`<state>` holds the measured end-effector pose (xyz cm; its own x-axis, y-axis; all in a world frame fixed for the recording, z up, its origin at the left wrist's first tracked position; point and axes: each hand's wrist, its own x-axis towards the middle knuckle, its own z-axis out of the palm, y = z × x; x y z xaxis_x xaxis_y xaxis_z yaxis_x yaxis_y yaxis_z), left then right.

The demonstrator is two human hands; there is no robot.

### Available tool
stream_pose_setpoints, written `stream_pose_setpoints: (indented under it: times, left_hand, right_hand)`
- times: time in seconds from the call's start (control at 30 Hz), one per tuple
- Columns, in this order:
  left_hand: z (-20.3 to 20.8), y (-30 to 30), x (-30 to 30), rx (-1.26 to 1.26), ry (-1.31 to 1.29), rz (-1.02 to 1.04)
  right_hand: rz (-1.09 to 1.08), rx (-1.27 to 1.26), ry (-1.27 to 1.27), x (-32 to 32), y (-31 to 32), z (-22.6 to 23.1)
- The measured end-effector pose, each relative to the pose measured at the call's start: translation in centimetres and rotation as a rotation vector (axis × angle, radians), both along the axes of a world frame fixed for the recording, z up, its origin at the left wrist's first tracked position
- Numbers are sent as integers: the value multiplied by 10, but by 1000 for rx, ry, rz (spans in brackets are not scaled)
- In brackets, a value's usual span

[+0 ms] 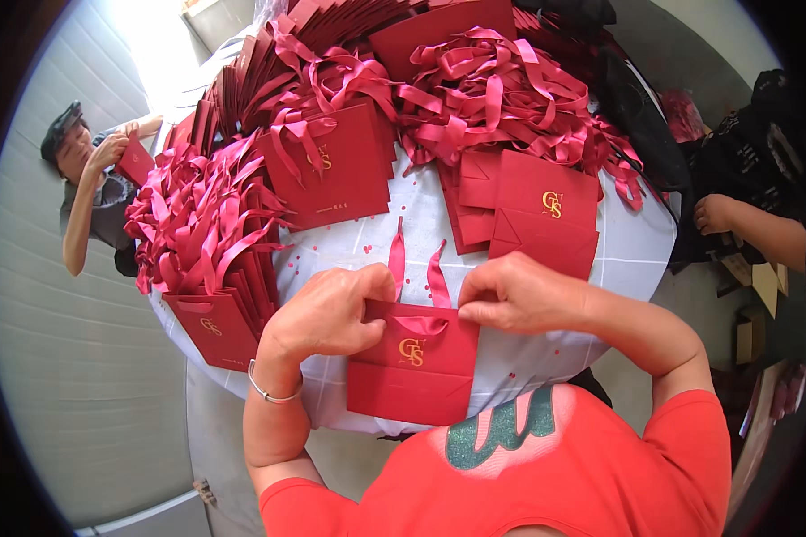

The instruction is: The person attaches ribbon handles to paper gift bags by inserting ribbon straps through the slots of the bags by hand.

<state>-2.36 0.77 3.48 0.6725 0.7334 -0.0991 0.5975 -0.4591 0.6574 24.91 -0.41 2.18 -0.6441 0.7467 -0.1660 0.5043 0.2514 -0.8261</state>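
Observation:
A small red paper gift bag (408, 394) with a gold emblem lies in front of me at the table's near edge. Its folded bottom part points toward me. My left hand (336, 311) pinches the bag's upper left corner, its fingers curled. At the upper right corner, my right hand (527, 294) has thumb and fingers closed on the bag's rim. A short loop of pink ribbon (421, 325) crosses the bag's front below the rim. Two loose ribbon ends (397, 259) stick out beyond the rim, between my hands.
Stacked red bags with heaped pink ribbons (210, 215) stand at the left, and more ribbons (493, 98) pile up at the back. Flat folded bags (546, 210) lie right of centre on the white tablecloth (631, 237). Other people sit at the far left and right.

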Motion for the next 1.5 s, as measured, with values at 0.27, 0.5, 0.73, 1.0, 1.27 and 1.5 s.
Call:
stream_pose_setpoints:
  times: [0.27,0.5,0.73,1.0,1.27,1.5]
  left_hand:
    - [8,-20,8,184,233,22]
    - [20,-60,11,381,221,320]
    - [-1,-113,28,484,405,432]
    - [-45,-135,27,347,329,533]
    - [-59,-139,27,427,270,562]
    - [-61,-139,24,426,216,580]
  right_hand:
    - [-36,-333,69,-7,-6,-5]
    - [-109,-418,132,-9,-13,-15]
    - [59,-164,12,-5,-6,-7]
    - [140,933,-206,-11,44,-29]
    - [360,1124,-127,-27,70,-18]
    - [560,955,-118,-32,88,-23]
